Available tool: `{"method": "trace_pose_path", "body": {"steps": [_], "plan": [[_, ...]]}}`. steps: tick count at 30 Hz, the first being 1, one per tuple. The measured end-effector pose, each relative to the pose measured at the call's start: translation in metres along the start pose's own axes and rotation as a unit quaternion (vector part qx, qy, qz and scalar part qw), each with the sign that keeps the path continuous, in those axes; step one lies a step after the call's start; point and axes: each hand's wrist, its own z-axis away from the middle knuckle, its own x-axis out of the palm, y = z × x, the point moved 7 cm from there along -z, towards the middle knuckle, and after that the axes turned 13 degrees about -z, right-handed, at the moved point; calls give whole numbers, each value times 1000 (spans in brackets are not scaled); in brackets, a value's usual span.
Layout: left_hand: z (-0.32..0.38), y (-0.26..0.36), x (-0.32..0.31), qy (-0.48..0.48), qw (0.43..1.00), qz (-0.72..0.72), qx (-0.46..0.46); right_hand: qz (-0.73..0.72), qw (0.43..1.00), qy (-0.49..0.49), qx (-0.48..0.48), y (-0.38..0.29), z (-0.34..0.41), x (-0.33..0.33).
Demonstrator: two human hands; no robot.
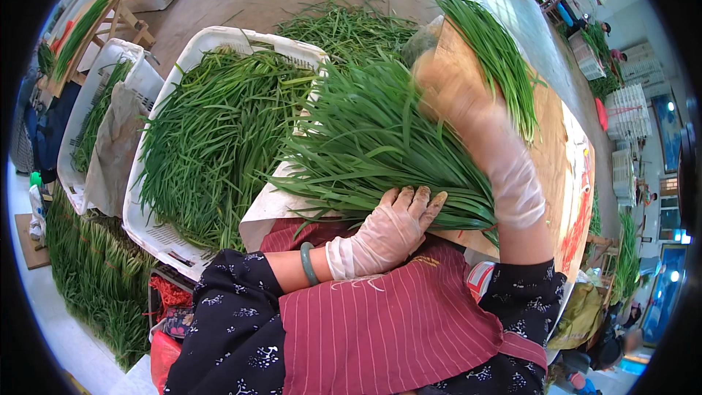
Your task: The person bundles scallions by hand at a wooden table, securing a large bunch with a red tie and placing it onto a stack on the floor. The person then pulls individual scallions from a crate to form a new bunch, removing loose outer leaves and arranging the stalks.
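A large bunch of long green leaf vegetables, like Chinese chives (378, 137), lies fanned across the near edge of a wooden board (548, 175). My left hand (397, 216), in a thin translucent glove, rests on the near side of this bunch, fingers bent over the leaves. At the bunch's far side is my right hand (449, 85), also gloved and blurred by motion; whether it grips any leaves cannot be told. A smaller, neat bunch of the same leaves (493, 55) lies on the board beyond my right hand.
A white plastic crate (131, 197) full of loose leaves stands left of the board. Another crate (68, 159) is farther left. Loose leaves (351, 27) are heaped behind. Tied bunches (98, 274) lie at lower left, near red ties (170, 296). People work at the far right.
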Motion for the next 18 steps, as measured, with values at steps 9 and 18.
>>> {"method": "trace_pose_path", "body": {"steps": [9, 18], "plan": [[-5, -9, -7, 22, 999, -15, -21, 613, 771, -36, 171, 22, -3, 33], [-9, -20, 7, -76, 996, 7, -47, 452, 861, 154, 176, 55, -7, -39]]}}
